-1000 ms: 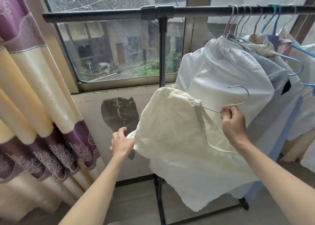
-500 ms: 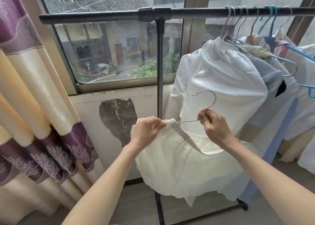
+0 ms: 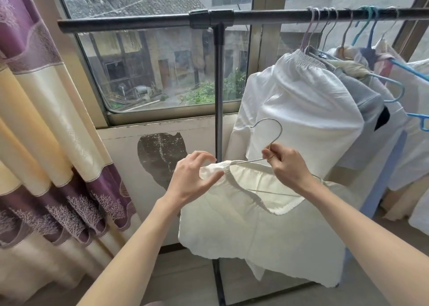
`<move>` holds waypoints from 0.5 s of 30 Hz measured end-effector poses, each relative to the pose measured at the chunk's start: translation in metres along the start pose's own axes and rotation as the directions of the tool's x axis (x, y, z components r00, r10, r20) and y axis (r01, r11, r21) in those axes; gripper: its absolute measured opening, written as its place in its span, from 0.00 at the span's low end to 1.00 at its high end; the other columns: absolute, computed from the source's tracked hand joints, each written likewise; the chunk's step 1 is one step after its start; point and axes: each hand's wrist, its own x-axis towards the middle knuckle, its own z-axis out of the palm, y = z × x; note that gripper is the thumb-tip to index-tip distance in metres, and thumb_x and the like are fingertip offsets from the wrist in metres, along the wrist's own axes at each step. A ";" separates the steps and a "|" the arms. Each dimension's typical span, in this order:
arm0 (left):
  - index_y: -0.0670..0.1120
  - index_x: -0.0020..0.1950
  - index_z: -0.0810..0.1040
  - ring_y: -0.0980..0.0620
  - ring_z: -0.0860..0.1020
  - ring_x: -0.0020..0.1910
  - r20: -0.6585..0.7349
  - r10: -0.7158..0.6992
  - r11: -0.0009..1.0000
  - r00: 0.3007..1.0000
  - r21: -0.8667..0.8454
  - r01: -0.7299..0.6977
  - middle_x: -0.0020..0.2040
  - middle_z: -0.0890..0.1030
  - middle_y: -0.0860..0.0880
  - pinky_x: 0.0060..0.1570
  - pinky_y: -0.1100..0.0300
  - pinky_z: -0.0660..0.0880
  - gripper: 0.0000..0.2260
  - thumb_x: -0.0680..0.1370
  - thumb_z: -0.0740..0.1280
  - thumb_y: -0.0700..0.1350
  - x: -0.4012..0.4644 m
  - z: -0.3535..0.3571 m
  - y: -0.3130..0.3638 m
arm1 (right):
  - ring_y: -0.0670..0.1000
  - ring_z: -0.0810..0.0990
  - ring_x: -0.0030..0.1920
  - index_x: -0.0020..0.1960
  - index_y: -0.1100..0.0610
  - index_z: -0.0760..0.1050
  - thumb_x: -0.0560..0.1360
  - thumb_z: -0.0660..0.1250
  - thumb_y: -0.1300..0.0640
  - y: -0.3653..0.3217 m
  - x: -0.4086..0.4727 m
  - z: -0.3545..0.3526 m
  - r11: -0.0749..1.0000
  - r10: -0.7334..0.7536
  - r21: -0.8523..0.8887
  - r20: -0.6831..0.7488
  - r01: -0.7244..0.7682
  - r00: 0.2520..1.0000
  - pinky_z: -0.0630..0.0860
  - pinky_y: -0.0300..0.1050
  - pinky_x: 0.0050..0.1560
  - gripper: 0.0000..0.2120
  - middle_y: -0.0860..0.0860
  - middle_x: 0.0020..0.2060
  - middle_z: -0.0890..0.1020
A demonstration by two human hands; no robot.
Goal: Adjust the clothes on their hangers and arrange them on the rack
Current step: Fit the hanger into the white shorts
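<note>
Cream garment (image 3: 250, 224): elastic-waisted piece, held in front of the rack, below its bar and not yet hung. Hangs from a wire hanger (image 3: 270, 141) threaded through the waistband; one wire shoulder shows bare between the bunched elastic and the hook.

Right hand (image 3: 286, 164): fingers closed on the hanger's neck just under the hook, carrying the weight.

Left hand (image 3: 192, 175): fingers curled but loosely spread, thumb and fingertips pinching the gathered end of the waistband at the hanger's left tip.

Rack bar (image 3: 130, 23): black, horizontal, with a centre post; its left stretch carries nothing.

Hung clothes (image 3: 301, 101): white, grey and pale blue pieces crowded on hangers at the bar's right end.

Status, by judgement: several pieces already placed; this one is mid-adjustment, waistband still to be seated evenly, then hooked onto the bar.
</note>
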 end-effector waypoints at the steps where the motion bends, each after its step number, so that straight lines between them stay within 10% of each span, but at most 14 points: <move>1: 0.50 0.58 0.77 0.54 0.74 0.57 0.017 0.037 0.998 0.999 0.052 -0.038 0.57 0.77 0.54 0.61 0.55 0.65 0.25 0.70 0.58 0.65 0.002 0.003 0.004 | 0.54 0.67 0.31 0.40 0.62 0.75 0.77 0.62 0.57 -0.004 0.001 0.001 0.999 -0.029 0.022 0.006 0.029 1.000 0.65 0.47 0.37 0.11 0.45 0.25 0.70; 7: 0.44 0.50 0.78 0.47 0.80 0.44 -0.146 0.027 0.998 0.989 0.059 -0.019 0.43 0.83 0.49 0.50 0.57 0.64 0.19 0.77 0.54 0.56 0.006 0.020 0.013 | 0.50 0.76 0.36 0.41 0.53 0.76 0.75 0.66 0.56 -0.029 -0.003 -0.005 0.971 -0.088 0.229 0.060 0.073 0.994 0.71 0.43 0.41 0.04 0.51 0.34 0.79; 15: 0.44 0.47 0.76 0.52 0.69 0.46 -0.386 -0.307 0.951 0.870 -0.098 0.293 0.42 0.74 0.52 0.49 0.60 0.55 0.10 0.77 0.58 0.46 0.000 -0.013 -0.019 | 0.54 0.78 0.54 0.57 0.58 0.76 0.75 0.56 0.69 0.030 -0.023 -0.018 0.986 0.142 0.096 -0.050 -0.137 0.989 0.73 0.48 0.59 0.16 0.54 0.51 0.81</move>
